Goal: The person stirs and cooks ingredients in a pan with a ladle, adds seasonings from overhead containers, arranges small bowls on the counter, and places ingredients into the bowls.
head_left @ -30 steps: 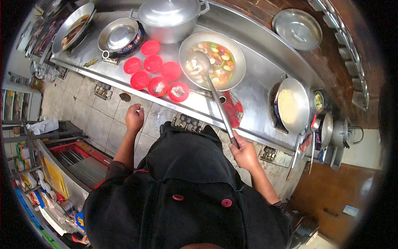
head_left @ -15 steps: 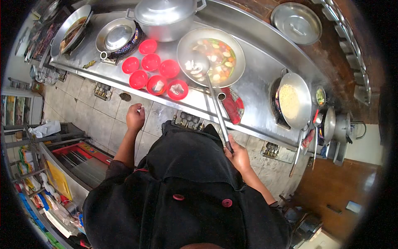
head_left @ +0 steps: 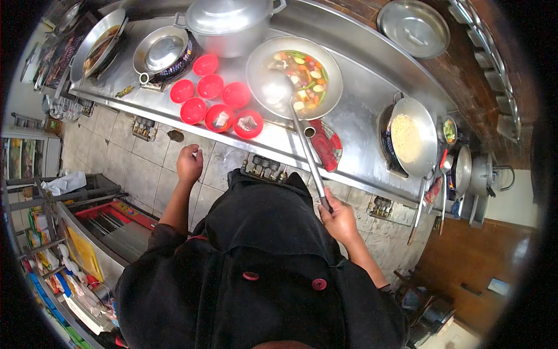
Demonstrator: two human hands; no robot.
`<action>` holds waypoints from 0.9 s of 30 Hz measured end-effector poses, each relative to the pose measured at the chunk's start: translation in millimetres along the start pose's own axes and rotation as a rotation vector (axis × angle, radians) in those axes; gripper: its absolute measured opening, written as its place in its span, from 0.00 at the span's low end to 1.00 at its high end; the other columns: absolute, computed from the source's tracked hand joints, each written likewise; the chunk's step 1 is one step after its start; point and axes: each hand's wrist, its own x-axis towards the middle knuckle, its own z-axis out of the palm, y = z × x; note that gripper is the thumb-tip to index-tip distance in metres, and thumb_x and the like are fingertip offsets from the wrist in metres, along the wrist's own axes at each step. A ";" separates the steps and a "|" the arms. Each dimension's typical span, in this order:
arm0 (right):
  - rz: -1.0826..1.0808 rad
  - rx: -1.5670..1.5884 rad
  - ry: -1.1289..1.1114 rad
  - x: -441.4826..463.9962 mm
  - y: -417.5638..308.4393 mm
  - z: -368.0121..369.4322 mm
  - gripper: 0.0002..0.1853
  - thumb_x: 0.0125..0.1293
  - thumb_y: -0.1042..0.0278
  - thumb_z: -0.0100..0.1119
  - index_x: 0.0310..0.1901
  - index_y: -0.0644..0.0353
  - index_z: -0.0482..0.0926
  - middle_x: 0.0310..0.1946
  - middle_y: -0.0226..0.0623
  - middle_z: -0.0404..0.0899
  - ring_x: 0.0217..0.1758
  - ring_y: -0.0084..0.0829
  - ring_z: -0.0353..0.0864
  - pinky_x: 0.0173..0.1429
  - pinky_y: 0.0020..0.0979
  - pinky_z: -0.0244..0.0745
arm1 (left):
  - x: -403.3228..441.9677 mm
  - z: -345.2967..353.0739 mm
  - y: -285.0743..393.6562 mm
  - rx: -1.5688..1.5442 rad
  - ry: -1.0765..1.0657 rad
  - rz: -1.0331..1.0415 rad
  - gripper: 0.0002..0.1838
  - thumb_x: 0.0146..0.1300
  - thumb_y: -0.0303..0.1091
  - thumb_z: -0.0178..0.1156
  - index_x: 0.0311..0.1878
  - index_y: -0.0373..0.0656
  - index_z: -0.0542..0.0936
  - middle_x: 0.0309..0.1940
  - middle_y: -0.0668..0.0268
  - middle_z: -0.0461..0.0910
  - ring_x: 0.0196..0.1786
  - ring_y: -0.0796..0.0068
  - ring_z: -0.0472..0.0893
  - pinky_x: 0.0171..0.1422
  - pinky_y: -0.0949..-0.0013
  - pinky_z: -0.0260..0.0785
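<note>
My right hand (head_left: 339, 221) is wrapped round the long handle of a metal ladle (head_left: 308, 151). The ladle's bowl sits in the left part of a wide wok (head_left: 331, 64), partly blurred by steam and glare. Broth (head_left: 305, 78) with orange, green and pale vegetable pieces fills the wok. My left hand (head_left: 190, 164) hangs in front of the counter with its fingers curled in and nothing visible in them. Nearest to it are several red bowls (head_left: 193, 110) left of the wok; the two front right ones hold pale pieces of food.
A large lidded pot (head_left: 229, 35) stands behind the bowls. Right of the wok lie a red cloth (head_left: 326, 152) and a wok of noodles (head_left: 406, 139). A lid-covered pan (head_left: 163, 55) sits on a lit burner to the left. The steel counter (head_left: 360, 139) has a raised front edge.
My right hand has shifted slightly right and down with the ladle. White pieces earlier visible in the ladle's bowl no longer show clearly. My left hand has barely moved.
</note>
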 end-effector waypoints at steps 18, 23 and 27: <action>0.127 0.477 -0.115 17.1 -17.8 -11.4 0.29 0.63 0.81 0.53 0.66 0.57 0.63 0.28 0.32 0.75 0.15 0.18 0.69 0.20 0.21 0.66 | -3.1 -5.4 -4.8 -0.039 0.139 0.006 0.09 0.55 0.31 0.62 0.39 0.41 0.79 0.33 0.58 0.78 0.26 0.64 0.78 0.34 0.63 0.71; 0.130 0.510 -0.206 27.2 -39.5 -15.1 0.27 0.62 0.81 0.54 0.65 0.61 0.65 0.28 0.29 0.74 0.18 0.17 0.68 0.21 0.21 0.65 | 20.6 -27.2 4.9 -0.031 0.118 0.009 0.09 0.53 0.30 0.61 0.38 0.41 0.79 0.35 0.58 0.79 0.33 0.59 0.79 0.39 0.61 0.72; 0.103 0.304 -0.272 45.0 -55.0 2.8 0.29 0.62 0.78 0.56 0.65 0.60 0.64 0.28 0.28 0.75 0.18 0.16 0.67 0.22 0.21 0.65 | 74.1 -52.6 36.8 0.127 0.161 0.328 0.12 0.49 0.30 0.62 0.39 0.42 0.79 0.36 0.57 0.79 0.40 0.55 0.78 0.45 0.56 0.71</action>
